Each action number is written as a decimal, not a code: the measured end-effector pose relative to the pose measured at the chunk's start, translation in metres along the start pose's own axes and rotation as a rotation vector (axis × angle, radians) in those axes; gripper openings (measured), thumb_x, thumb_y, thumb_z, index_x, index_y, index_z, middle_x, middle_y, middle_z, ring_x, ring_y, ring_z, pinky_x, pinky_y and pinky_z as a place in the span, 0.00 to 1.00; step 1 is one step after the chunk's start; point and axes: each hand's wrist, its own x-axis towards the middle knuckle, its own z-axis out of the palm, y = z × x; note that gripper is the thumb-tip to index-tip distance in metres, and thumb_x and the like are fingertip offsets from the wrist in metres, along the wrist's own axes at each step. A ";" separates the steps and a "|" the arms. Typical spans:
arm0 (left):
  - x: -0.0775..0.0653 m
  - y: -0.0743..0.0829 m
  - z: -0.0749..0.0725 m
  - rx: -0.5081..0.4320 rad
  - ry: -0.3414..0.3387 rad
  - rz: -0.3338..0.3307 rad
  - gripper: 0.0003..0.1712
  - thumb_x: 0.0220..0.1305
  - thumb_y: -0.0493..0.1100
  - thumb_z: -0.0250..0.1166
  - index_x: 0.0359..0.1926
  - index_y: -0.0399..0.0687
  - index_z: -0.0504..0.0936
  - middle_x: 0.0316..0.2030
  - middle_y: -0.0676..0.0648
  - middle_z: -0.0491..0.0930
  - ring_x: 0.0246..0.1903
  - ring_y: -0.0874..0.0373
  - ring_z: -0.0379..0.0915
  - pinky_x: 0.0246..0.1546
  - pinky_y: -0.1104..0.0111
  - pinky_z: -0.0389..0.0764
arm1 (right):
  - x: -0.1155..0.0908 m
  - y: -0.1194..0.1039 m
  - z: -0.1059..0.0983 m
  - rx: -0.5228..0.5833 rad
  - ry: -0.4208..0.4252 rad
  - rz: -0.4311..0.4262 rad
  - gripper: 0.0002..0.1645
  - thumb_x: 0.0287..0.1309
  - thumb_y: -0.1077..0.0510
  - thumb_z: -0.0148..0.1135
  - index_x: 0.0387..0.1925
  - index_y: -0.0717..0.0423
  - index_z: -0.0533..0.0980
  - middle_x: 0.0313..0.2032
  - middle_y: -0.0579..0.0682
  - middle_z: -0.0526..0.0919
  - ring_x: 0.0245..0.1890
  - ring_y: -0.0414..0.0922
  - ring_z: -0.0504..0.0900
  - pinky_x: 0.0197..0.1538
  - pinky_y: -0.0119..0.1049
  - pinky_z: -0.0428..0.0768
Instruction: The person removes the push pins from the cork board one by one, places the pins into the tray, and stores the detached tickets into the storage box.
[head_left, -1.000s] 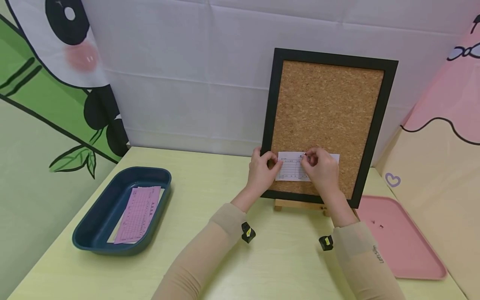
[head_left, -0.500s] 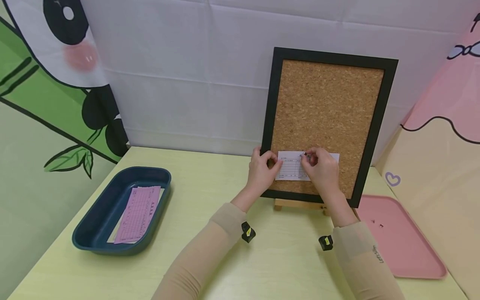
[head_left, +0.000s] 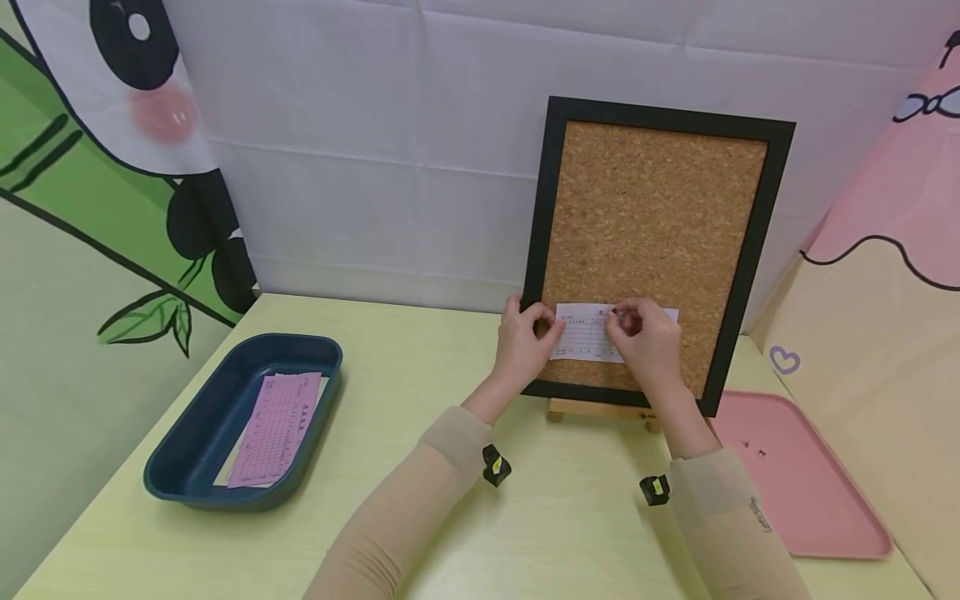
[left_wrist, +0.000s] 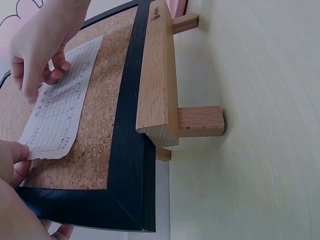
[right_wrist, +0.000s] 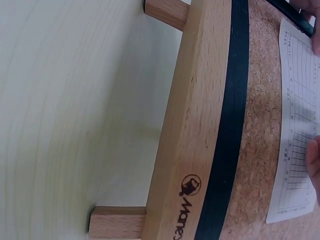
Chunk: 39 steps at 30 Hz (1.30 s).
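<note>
A white printed paper form (head_left: pixel 585 333) lies flat across the lower part of a black-framed corkboard (head_left: pixel 660 208). At the form's left edge, my left hand (head_left: pixel 525 342) pinches the paper between thumb and index finger. Its other fingers reach behind the frame, as the left wrist view shows. My right hand (head_left: pixel 648 346) is at the top middle of the form, thumb and index finger together on a small dark push pin (head_left: pixel 615 312). The right hand covers part of the form, and the pin's tip cannot be seen.
The board leans on a wooden easel stand (left_wrist: pixel 160 75). To the left, a dark blue tray (head_left: pixel 168 467) holds pink printed slips (head_left: pixel 277 429) over a pale sheet. At right lies a pink tray (head_left: pixel 825 508) with a few tiny pins (head_left: pixel 762 453).
My right hand has shifted slightly right and down along the form. My left hand keeps its place at the left edge.
</note>
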 end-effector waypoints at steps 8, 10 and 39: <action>-0.004 -0.001 -0.003 0.001 -0.016 -0.024 0.10 0.62 0.47 0.64 0.29 0.48 0.77 0.65 0.38 0.60 0.65 0.42 0.56 0.62 0.50 0.64 | -0.002 -0.001 -0.004 0.033 0.011 -0.028 0.07 0.47 0.67 0.67 0.31 0.64 0.77 0.19 0.53 0.74 0.18 0.43 0.73 0.26 0.16 0.65; -0.005 0.000 -0.005 -0.006 -0.017 -0.023 0.09 0.62 0.47 0.64 0.29 0.48 0.78 0.65 0.38 0.60 0.65 0.42 0.56 0.61 0.51 0.65 | -0.002 -0.002 -0.007 0.030 0.004 -0.038 0.08 0.47 0.68 0.67 0.31 0.65 0.77 0.19 0.52 0.74 0.19 0.43 0.74 0.26 0.17 0.67; -0.017 0.009 -0.049 -0.051 -0.025 0.001 0.08 0.61 0.43 0.65 0.28 0.45 0.78 0.57 0.43 0.69 0.57 0.48 0.64 0.57 0.55 0.69 | -0.012 -0.015 -0.064 0.000 -0.043 -0.143 0.08 0.41 0.69 0.66 0.28 0.63 0.78 0.20 0.52 0.75 0.20 0.42 0.70 0.24 0.24 0.69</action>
